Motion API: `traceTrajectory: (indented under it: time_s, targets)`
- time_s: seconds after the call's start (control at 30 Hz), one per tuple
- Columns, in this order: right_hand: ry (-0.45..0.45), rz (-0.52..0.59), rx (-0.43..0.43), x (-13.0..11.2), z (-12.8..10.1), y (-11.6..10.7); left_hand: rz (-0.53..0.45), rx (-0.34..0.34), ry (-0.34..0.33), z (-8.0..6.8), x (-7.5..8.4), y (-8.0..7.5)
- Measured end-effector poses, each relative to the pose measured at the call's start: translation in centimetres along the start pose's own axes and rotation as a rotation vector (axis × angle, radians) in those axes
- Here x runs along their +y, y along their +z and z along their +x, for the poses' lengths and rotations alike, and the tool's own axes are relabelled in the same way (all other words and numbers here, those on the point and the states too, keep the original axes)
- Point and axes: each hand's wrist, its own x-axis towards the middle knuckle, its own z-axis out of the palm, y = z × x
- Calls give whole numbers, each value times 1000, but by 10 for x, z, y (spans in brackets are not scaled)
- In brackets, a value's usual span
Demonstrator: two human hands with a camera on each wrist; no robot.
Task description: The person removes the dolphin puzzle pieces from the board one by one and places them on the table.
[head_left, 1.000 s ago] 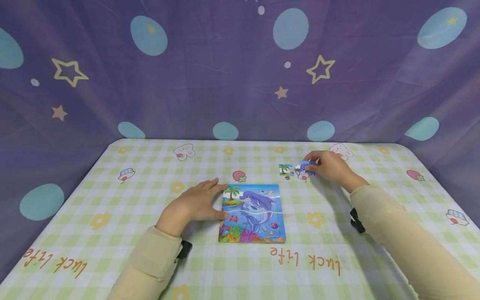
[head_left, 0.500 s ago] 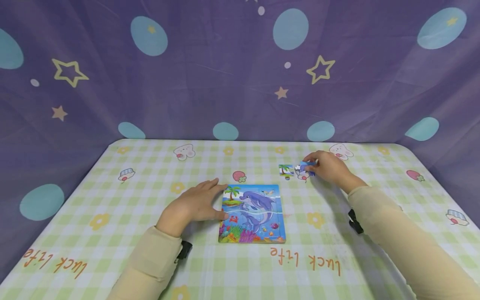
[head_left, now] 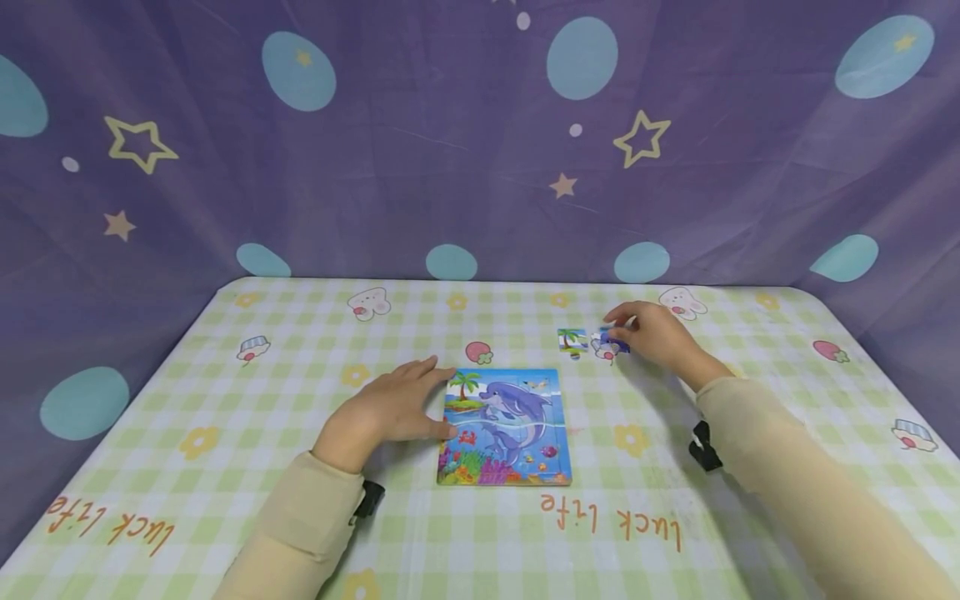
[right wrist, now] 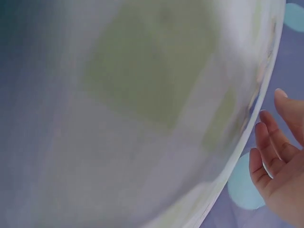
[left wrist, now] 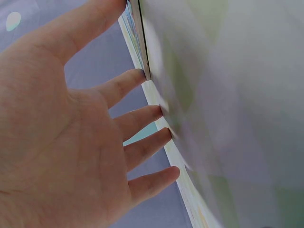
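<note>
1. Steadying the dolphin puzzle board (head_left: 505,427) is the left hand (head_left: 390,412): it lies flat on the tabletop (head_left: 225,433), fingers straight and spread, thumb and forefinger touching the board's left edge. The left wrist view agrees, with straight fingertips (left wrist: 142,76) against the board's rim. It holds nothing.

2. Over at the far right, the right hand (head_left: 654,333) has its fingers curled down on a small blue-and-white puzzle piece (head_left: 606,340). From the head view the grip looks like a narrow pinch at the piece's right side, with the piece low on the cloth or only just off it; I cannot tell which. The right wrist view shows only bent fingers (right wrist: 266,156) and blurred cloth, so it does not settle the matter.

3. Just beside that piece, to its left, lies a second loose piece (head_left: 572,338) showing a palm tree. The two look close, perhaps touching. Both sit well apart from the board, beyond its upper right corner.

4. My reading is that pieces are being handled one at a time beside the board, and the step in hand is the right hand's work on the blue piece. The board's picture looks nearly whole from here, and I cannot make out which slots are open.

5. Any next move with that piece calls for a firm pinch on its thin edge and a clean lift, so the palm-tree piece is not dragged along. The left hand's flat press should keep the board from sliding.
</note>
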Motion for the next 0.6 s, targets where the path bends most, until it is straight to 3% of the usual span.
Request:
traceTrajectory:
  time_s: [0.6]
  targets:
    - [-67, 202, -37, -46, -19, -1, -4, -3, -1, -1, 1, 0]
